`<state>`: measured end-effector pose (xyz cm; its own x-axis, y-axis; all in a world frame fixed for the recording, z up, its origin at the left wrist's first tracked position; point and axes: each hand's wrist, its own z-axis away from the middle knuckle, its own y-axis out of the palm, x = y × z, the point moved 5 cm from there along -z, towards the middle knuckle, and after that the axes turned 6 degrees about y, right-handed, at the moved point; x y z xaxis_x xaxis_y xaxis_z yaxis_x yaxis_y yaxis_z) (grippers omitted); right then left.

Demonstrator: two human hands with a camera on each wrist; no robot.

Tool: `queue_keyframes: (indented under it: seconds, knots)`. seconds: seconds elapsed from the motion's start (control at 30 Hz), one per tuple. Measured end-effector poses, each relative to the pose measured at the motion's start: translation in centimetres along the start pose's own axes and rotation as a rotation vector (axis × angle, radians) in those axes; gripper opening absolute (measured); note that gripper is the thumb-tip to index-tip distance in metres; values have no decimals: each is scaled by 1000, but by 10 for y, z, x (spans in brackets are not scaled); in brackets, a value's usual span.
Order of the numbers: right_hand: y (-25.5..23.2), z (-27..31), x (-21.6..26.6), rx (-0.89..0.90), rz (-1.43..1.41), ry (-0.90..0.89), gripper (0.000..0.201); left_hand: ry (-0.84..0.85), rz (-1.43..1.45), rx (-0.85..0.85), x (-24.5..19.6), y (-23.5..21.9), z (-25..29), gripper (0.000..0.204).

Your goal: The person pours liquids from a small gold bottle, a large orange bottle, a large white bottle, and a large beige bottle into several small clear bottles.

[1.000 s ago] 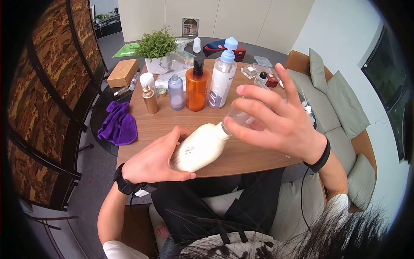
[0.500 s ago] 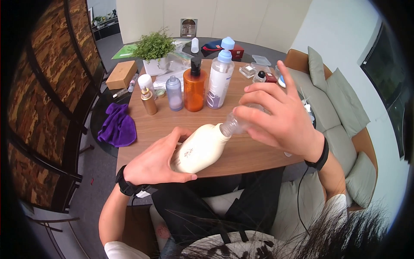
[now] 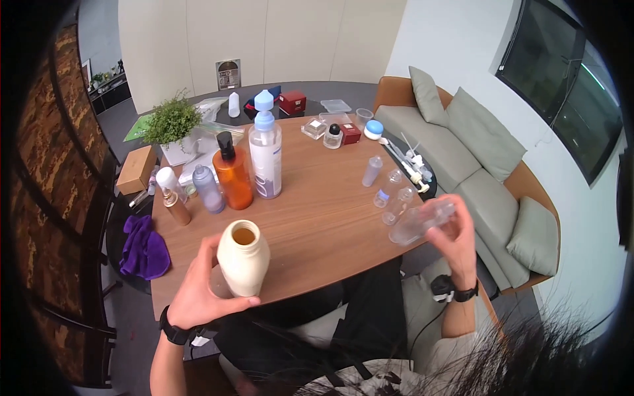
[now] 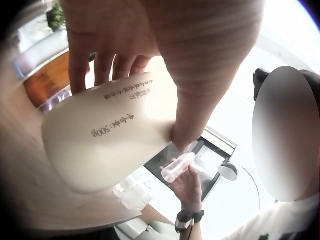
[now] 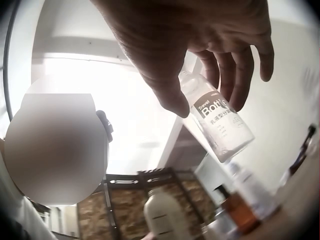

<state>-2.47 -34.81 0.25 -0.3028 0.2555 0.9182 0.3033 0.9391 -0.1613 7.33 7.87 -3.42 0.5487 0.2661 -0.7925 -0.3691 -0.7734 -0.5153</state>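
The cream bottle (image 3: pixel 244 261) stands nearly upright near the table's front edge, its mouth uncapped. My left hand (image 3: pixel 201 284) grips it from the left side; the left wrist view shows the thumb and fingers around the bottle (image 4: pixel 107 132). Off to the right, my right hand (image 3: pixel 457 237) pinches a clear bottle (image 3: pixel 416 224) by its neck end, tilted over the table's right edge. In the right wrist view this clear bottle (image 5: pixel 217 120) has a label reading "Travel Bottle", with the hand (image 5: pixel 200 55) above it.
Beside the right hand stand several small clear bottles (image 3: pixel 372 171). An orange pump bottle (image 3: pixel 233 178), a tall blue-capped bottle (image 3: pixel 265 158) and a bluish bottle (image 3: pixel 209 189) stand behind the cream bottle. A purple cloth (image 3: pixel 144 247) lies at the left.
The clear bottle has moved away from the cream bottle's mouth, rightward with my right hand. The cream bottle has gone from tilted to nearly upright. The head view has turned right.
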Motion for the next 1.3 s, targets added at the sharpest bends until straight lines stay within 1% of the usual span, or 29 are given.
queue_keyframes:
  seconds: [0.03, 0.1, 0.17, 0.2, 0.23, 0.37, 0.4, 0.5, 0.6, 0.63, 0.7, 0.77, 0.8, 0.9, 0.93, 1.03, 1.07, 1.17, 1.23, 1.27, 1.3]
  knots:
    - [-29, -1, -12, -62, 105, 1, 48, -11, 25, -20, 2, 0, 0, 108]
    - [-74, -5, -44, -168, 284, 91, 48, -28, 71, -51, 7, 2, -3, 107]
    - [-94, -8, -84, -148, 384, 149, 50, -27, 73, -70, 9, 6, -3, 106]
    - [-92, -9, -95, -103, 388, 176, 50, -28, 93, -79, 11, 9, -2, 106]
    - [-94, -10, -111, -83, 467, 218, 50, -32, 112, -89, 12, 10, -2, 106]
    - [-79, -12, -114, -48, 413, 281, 55, -39, 51, -50, 9, 10, -1, 104]
    - [-77, -11, -113, -43, 407, 292, 56, -40, 73, -56, 10, 11, -1, 104]
    - [-68, -7, -90, 64, 503, 247, 65, -37, 124, -66, 15, 13, -1, 102]
    - [-95, -6, -75, 65, 525, 232, 73, -33, 105, -53, 16, 14, -2, 101]
    - [-112, -16, -71, 26, 495, 204, 68, -32, 76, -41, 15, 13, -2, 101]
    - [-148, -51, -91, -45, 454, 198, 58, -35, 63, -20, 15, 16, -3, 101]
    - [-164, -89, -127, 65, 661, 151, 54, -37, 91, -6, 14, 19, -4, 101]
    - [-166, -101, -140, 125, 764, 119, 53, -38, 100, 4, 13, 21, -4, 102]
    - [-152, -114, -164, 283, 869, 182, 52, -38, 96, 18, 10, 23, -3, 103]
    - [-154, -121, -179, 317, 850, 83, 49, -35, 79, 25, 11, 24, -3, 104]
    - [-155, -127, -198, 304, 909, 186, 45, -36, 54, 51, 17, 26, -2, 107]
    - [-154, -128, -201, 319, 911, 166, 38, -39, 52, 52, 18, 27, -2, 107]
    - [-156, -127, -210, 279, 892, 152, 35, -44, 32, 59, 21, 28, -3, 106]
    - [-165, -128, -203, 184, 793, 278, 35, -35, 8, 53, 20, 26, -2, 105]
    - [-164, -124, -182, 77, 853, 151, 34, -27, -5, 49, 18, 26, -3, 105]
    - [-172, -123, -171, -1, 794, 25, 33, -26, -16, 44, 17, 26, -2, 104]
